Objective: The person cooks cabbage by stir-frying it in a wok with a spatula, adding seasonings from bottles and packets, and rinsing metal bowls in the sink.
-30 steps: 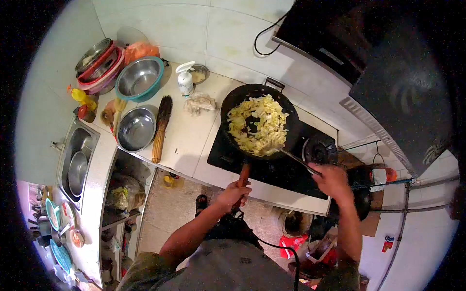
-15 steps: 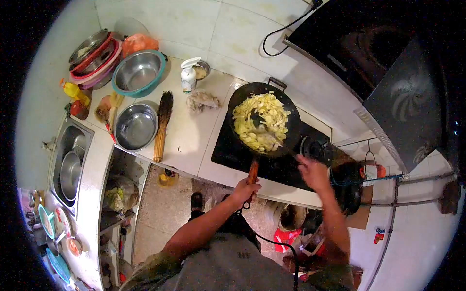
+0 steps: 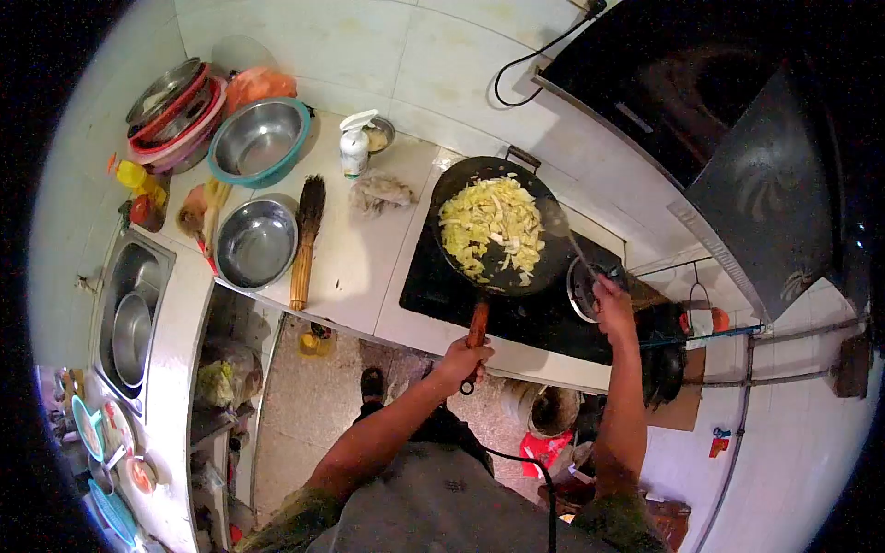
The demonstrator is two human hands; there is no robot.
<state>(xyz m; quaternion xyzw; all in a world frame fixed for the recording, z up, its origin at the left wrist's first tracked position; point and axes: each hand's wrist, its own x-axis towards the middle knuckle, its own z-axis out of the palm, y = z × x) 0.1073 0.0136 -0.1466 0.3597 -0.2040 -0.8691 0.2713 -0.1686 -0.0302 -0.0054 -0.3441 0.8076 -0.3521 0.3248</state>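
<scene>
My left hand [image 3: 464, 362] is wrapped round the wooden handle [image 3: 477, 324] of a dark wok [image 3: 537, 279]. The wok stands on the black gas stove [image 3: 429, 297] and holds chopped pale-yellow vegetable pieces [image 3: 493, 226] that look like cabbage. In my right hand [image 3: 613, 309] is the long thin handle of a spatula [image 3: 576, 244]. Its blurred head is by the wok's right rim, apart from the main heap of vegetables. Below that spatula handle, a second burner [image 3: 583, 288] lies just left of my right hand.
Left on the counter are a steel bowl [image 3: 257, 243], a teal-rimmed basin [image 3: 260, 143], a bristle brush [image 3: 309, 241], a pump bottle [image 3: 354, 147] and a crumpled plastic bag [image 3: 381, 194]. A range hood [image 3: 765, 184] juts out at upper right. A sink [image 3: 134, 318] is far left.
My right hand has moved the spatula from the middle of the vegetables up and right to the wok's rim. The vegetables now sit more heaped together. My left hand stays on the handle.
</scene>
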